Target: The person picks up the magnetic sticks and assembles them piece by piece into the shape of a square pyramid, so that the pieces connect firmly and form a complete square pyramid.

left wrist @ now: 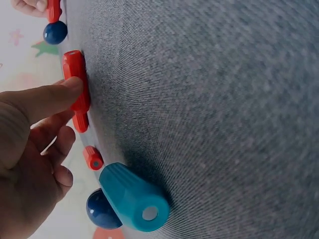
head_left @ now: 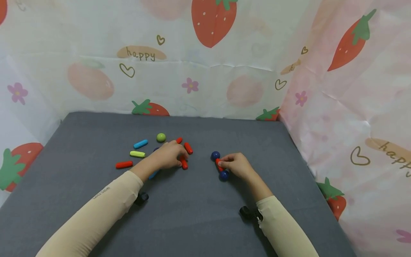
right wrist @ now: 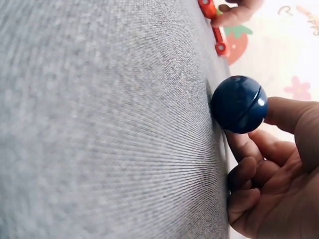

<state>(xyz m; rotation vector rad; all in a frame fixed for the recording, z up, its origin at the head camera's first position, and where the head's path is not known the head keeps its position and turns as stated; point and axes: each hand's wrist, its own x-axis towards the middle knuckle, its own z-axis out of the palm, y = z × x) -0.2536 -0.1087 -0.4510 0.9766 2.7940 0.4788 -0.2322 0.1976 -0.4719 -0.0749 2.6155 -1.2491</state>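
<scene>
The right hand (head_left: 237, 165), fingers curled, pinched a red rod (head_left: 220, 169) joining two glossy blue balls (head_left: 224, 175). Left of those balls, the left hand (head_left: 169, 156) pinched a faceted red stick (head_left: 184, 164), fingers curled; farther left, a round green ball (head_left: 161, 137) lay on woven grey cloth (head_left: 199, 214).

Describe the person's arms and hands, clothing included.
The left hand and right hand are bare, with no gloves. The left sleeve and right sleeve are plain pale beige and long; small dark lettering marks the left one. A small black device shows by each cuff.
</scene>
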